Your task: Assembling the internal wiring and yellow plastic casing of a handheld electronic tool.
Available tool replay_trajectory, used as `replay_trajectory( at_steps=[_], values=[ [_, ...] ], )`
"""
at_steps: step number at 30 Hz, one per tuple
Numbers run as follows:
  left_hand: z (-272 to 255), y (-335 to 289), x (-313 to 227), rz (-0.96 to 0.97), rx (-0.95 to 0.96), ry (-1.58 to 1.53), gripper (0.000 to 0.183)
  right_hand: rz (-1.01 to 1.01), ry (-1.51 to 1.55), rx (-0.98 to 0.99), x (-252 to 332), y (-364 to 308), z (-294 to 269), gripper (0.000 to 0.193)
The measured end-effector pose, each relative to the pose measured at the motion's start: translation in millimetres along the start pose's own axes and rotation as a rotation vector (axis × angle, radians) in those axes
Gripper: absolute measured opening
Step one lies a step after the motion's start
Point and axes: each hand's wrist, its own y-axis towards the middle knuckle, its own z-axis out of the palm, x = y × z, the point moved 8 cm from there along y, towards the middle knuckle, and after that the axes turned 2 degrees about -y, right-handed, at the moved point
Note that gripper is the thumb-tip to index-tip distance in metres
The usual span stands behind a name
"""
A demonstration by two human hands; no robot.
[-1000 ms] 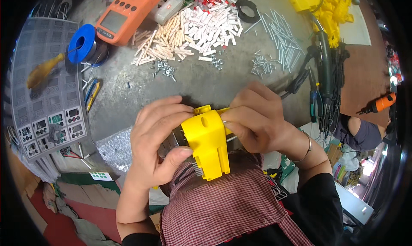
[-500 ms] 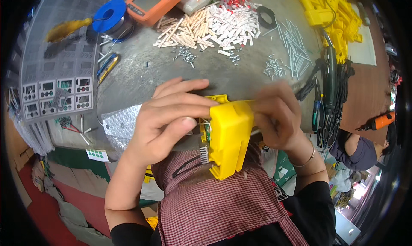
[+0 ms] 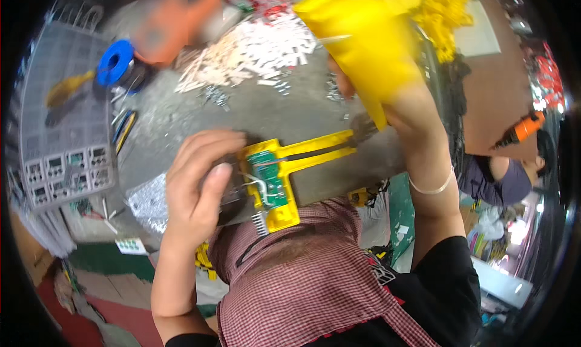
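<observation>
A yellow plastic housing half point(image 3: 284, 217) with a long narrow arm lies at the table's near edge. It holds a green circuit board point(image 3: 275, 186) with thin wires, and a grey comb-like strip point(image 3: 260, 223) sticks out at its near end. My left hand point(image 3: 203, 177) is at its left side, fingers slightly bent with the tips by its far left corner, thumb apart. Up at the right, my right hand point(image 3: 344, 82) holds a yellow plastic cover point(image 3: 369, 44), blurred by motion and hiding most of the hand. The cover is above the table, near the yellow pile.
More yellow plastic parts point(image 3: 445, 20) are heaped at the far right. White and tan strips point(image 3: 260, 44) and small screws point(image 3: 216, 96) lie behind the housing. An orange meter point(image 3: 175, 26), a blue solder spool point(image 3: 116, 63) and a grey compartment tray point(image 3: 66, 117) stand left; bubble wrap point(image 3: 148, 201) lies near.
My right hand has lifted the yellow cover off and carried it up to the far right. The housing half with its board is now exposed by my left hand. The view has shifted somewhat.
</observation>
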Motion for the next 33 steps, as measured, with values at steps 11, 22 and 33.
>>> replay_trajectory(
  at_steps=[11, 22, 33],
  values=[
    [-0.9, -9.1, -4.2, 0.005, -0.138, 0.043, 0.020, -0.200, -1.153, -0.291, -34.1, 61.7, -53.7, 0.025],
    [27.3, -112.0, -93.0, 0.348, -0.040, 0.457, 0.018, -0.840, -0.875, -0.479, 39.8, -143.9, -33.6, 0.016],
    [150.7, -143.6, 31.6, -0.082, 0.495, 0.335, 0.028, -0.198, -0.679, 0.154, -164.9, -210.8, 22.0, 0.018]
  ],
)
